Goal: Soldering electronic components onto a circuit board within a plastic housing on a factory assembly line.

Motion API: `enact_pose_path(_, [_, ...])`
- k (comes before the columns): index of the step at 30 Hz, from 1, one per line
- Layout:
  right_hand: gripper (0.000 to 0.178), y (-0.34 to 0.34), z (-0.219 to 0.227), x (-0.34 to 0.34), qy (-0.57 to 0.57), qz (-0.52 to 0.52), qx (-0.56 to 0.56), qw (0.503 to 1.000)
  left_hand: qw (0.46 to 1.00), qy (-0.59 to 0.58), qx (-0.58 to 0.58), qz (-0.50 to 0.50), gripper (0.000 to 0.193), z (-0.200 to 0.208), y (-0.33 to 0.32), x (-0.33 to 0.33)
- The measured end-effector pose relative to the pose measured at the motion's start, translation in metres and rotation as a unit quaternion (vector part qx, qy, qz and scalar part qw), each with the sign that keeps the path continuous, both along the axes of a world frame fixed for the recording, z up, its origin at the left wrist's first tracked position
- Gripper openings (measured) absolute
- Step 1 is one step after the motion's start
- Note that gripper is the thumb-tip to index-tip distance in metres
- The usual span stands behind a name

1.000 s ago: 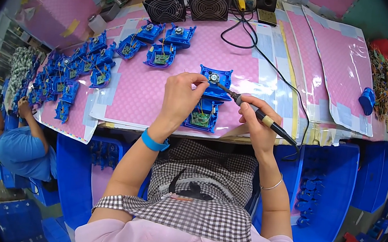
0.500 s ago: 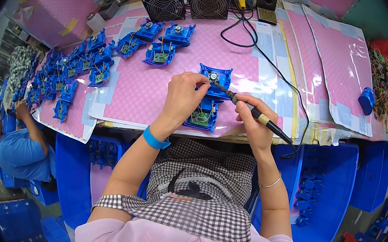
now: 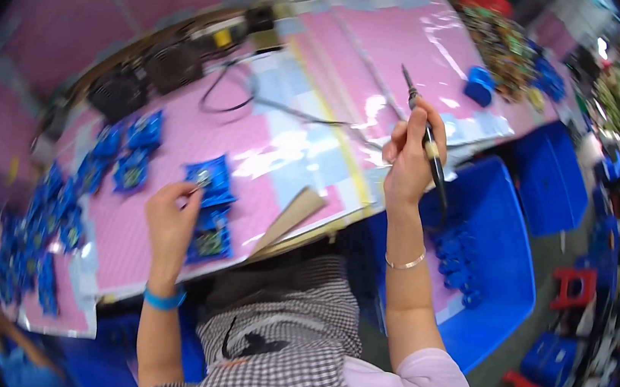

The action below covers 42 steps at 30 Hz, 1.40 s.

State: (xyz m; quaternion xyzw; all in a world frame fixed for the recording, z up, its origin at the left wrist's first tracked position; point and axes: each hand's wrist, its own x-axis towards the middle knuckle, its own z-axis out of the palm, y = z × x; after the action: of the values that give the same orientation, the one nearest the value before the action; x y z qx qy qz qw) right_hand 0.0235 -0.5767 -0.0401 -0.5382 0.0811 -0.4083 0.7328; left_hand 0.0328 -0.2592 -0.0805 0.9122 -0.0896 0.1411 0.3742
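Observation:
My right hand grips a soldering iron out to the right, its tip pointing up and away over the pink-covered bench. My left hand is closed in a pinch at the left edge of an open blue plastic housing, which has a round silvery part in it. Whatever lies between those fingertips is too small and blurred to make out. Just nearer to me sits a second blue shell with a green circuit board, partly hidden by my left hand.
Many similar blue housings crowd the bench's left. Two dark fans and a cable lie toward the back. A blue bin with blue parts stands at right, near red stools. A wire heap lies far right.
My right hand has carried the soldering iron away from the housing, to the right and upward. The whole view has swung right. My left hand stays pinched at the housing.

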Motion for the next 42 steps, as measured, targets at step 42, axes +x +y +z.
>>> enact_pose_path(42, [0.046,0.122,-0.036,0.024,0.086,0.363,-0.403,0.836,0.869,-0.080,0.281,0.401,0.027,0.017,0.272,-0.101])
